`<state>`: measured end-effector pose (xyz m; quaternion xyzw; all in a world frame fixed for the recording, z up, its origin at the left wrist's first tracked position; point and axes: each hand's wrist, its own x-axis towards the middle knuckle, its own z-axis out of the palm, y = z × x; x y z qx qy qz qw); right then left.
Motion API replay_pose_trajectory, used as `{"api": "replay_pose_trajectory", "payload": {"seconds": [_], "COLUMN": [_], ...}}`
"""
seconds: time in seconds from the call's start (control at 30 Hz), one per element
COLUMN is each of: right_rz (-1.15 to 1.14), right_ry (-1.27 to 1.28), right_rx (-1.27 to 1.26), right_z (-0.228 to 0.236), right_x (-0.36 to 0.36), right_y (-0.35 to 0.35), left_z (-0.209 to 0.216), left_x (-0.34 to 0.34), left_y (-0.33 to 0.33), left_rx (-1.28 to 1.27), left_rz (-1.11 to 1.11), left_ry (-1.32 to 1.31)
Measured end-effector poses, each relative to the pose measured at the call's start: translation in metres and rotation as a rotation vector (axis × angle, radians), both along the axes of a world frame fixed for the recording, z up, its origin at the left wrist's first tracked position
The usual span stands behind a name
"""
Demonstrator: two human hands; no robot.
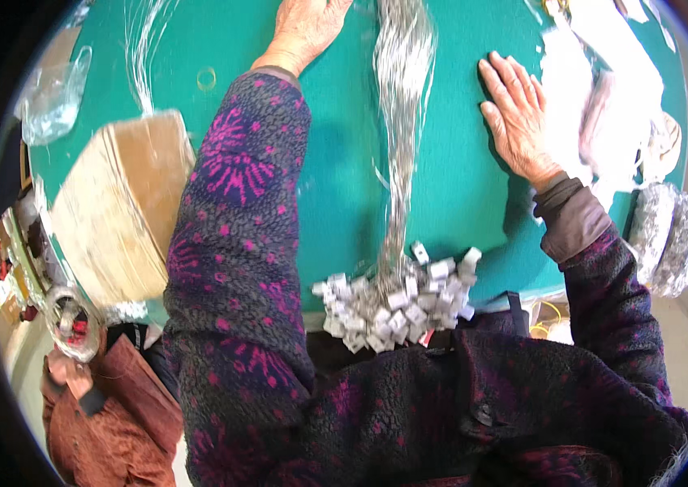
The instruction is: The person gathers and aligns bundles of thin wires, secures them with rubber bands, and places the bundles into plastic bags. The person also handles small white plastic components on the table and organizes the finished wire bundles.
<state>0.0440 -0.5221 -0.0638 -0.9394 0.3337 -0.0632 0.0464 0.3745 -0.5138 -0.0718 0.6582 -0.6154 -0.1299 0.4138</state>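
Observation:
A long bundle of thin silvery-white strands (405, 89) lies down the middle of the green table. At its near end it gathers into a dense cluster of small white block-like tags (397, 304) by the table's near edge, close to my body. My left hand (308, 31) reaches to the far side, left of the strands; its fingers run out of the picture at the top edge, so whether they hold anything is hidden. To the right of the bundle, my right hand (518, 122) rests flat on the cloth, fingers stretched, with nothing in it.
A brown cardboard box (121, 207) wrapped in plastic stands at the left, with loose strands (141, 61) behind it. White plastic bags (604, 89) and foil-like rolls (668, 235) sit at the right. A clear bag (56, 97) lies far left. Another person (113, 414) is at lower left.

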Motion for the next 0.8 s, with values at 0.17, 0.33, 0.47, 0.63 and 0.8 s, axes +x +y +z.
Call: {"api": "replay_pose_trajectory", "payload": {"seconds": [0.17, 0.33, 0.47, 0.63, 0.8], "right_rz": [0.062, 0.111, 0.190, 0.337, 0.574], "right_ry": [-0.080, -0.147, -0.163, -0.254, -0.233], "right_rx": [-0.068, -0.029, 0.048, 0.283, 0.391], "right_z": [-0.010, -0.013, -0.006, 0.010, 0.008], "right_x": [-0.019, -0.026, -0.028, -0.032, -0.044], "right_y": [0.033, 0.055, 0.075, 0.105, 0.138], "left_z": [0.016, 0.024, 0.029, 0.027, 0.014], "left_x": [-0.043, -0.073, -0.090, -0.110, -0.125], "left_y": [0.114, 0.204, 0.252, 0.279, 0.291], "left_rx": [0.245, 0.374, 0.658, 0.695, 0.561], "left_rz": [-0.179, -0.311, -0.499, -0.565, -0.555], "left_ry": [0.385, 0.626, 0.800, 1.029, 0.848]}}
